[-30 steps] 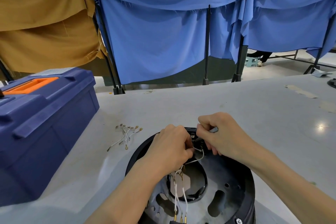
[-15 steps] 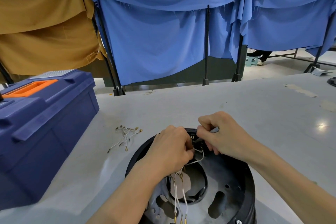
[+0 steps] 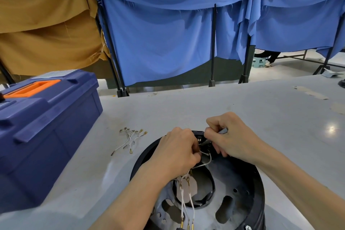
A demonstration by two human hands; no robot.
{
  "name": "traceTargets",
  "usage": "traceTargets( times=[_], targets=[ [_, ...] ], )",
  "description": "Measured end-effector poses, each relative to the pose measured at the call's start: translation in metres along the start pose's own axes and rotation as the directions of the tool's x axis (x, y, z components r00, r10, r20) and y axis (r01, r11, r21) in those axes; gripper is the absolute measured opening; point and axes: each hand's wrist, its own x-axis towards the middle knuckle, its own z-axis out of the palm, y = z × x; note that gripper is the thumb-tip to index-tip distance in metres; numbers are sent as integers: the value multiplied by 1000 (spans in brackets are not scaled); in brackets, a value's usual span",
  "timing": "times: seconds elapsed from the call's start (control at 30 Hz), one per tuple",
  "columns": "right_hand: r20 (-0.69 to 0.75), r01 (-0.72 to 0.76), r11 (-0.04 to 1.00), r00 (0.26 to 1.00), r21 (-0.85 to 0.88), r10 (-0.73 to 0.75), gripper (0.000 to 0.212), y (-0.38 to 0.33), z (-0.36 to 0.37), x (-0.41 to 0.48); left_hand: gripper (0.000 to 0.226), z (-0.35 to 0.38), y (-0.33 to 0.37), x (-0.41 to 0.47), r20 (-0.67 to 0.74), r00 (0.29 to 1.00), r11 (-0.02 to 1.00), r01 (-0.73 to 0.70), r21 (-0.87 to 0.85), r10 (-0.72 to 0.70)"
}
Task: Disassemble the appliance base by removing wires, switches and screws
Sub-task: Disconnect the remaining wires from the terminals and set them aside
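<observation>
A round black appliance base [image 3: 248, 188] lies open on the grey table in front of me. My left hand [image 3: 177, 153] is curled over its far rim and pinches white wires [image 3: 186, 198] that hang down with brass terminals. My right hand [image 3: 231, 136] grips a thin grey tool [image 3: 223, 131] whose tip points into the black switch block [image 3: 200, 138] at the rim between both hands. A bundle of loose removed wires [image 3: 130, 139] lies on the table left of the base.
A large blue toolbox [image 3: 43, 129] with an orange handle stands at the left on the table [image 3: 280, 117]. Blue and brown cloths hang on black frames behind the table. Tape patches mark the far right of the tabletop.
Both hands stay at the switch block with barely any shift; the view has tilted slightly.
</observation>
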Motion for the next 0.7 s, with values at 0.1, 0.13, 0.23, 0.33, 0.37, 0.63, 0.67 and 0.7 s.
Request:
traceTargets(
  times=[0.1, 0.13, 0.23, 0.33, 0.37, 0.63, 0.67, 0.7],
  targets=[
    [5, -4, 1000, 1000, 4, 4, 36, -1, 0, 0, 25, 0, 0, 0, 0, 1000, 1000, 1, -5, -1],
    [5, -7, 1000, 1000, 8, 7, 36, -1, 0, 1, 20, 0, 0, 0, 0, 1000, 1000, 0, -6, 0],
    [0, -20, 999, 1000, 33, 20, 34, -1, 0, -1, 11, 0, 0, 0, -6, 1000, 1000, -2, -6, 2],
    [-9, -20, 998, 1000, 53, 20, 36, 0, 2, -4, 13, 1, -1, 1, -11, 1000, 1000, 5, -10, -6],
    [-9, -18, 999, 1000, 48, 18, 37, 0, 3, -4, 13, 1, -1, 1, -14, 1000, 1000, 6, -13, -6],
    [59, -27, 999, 998, 43, 24, 35, 1, -1, -2, 12, 1, -1, 0, -17, 1000, 1000, -6, -10, 5],
    [77, -24, 999, 997, 46, 21, 35, 2, -1, -3, 13, 2, -1, 0, -13, 1000, 1000, -7, -4, 7],
    [88, -23, 999, 996, 43, 19, 35, 2, 0, -4, 13, 2, -1, 0, -10, 1000, 1000, -10, 2, 10]
  ],
)
